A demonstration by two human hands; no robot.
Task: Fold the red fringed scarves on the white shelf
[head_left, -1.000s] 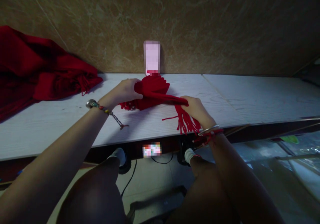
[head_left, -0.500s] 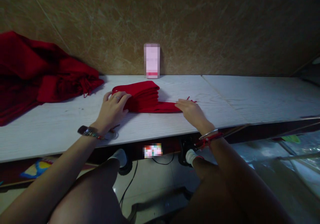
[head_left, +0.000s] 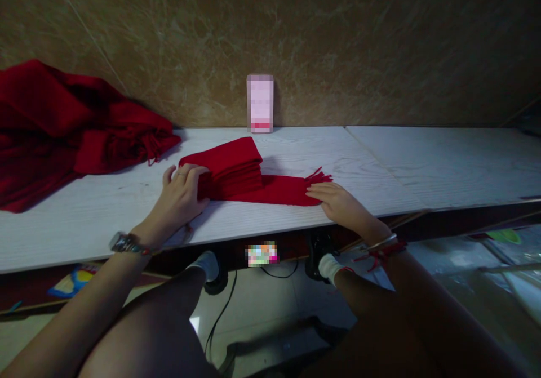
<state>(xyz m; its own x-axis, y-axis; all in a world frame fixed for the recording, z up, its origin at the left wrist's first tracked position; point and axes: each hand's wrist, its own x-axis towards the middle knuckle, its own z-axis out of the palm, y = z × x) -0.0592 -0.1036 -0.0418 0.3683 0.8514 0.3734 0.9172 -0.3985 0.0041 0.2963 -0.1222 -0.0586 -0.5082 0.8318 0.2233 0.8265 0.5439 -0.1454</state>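
A red fringed scarf (head_left: 236,167) lies on the white board, its left part folded into a stack of several layers. One single length runs out from the bottom of the stack to the right and ends in a loose fringe. My left hand (head_left: 181,189) grips the left end of the stack, thumb at the front and fingers curled over the edge. On the fringed end, my right hand (head_left: 336,198) rests with its fingers stretched out flat. What lies under the right fingertips is hidden.
A heap of red fabric with fringe (head_left: 84,124) lies at the left of the white board (head_left: 401,169). A phone with a blurred screen (head_left: 260,105) leans on the brown marbled wall (head_left: 359,45). Below the board's front edge are my feet and a black cable (head_left: 220,316).
My right hand has slid right and nearer to me, and the scarf's single length now lies broader, with more fringe showing. The stack and my left hand have shifted slightly left and nearer.
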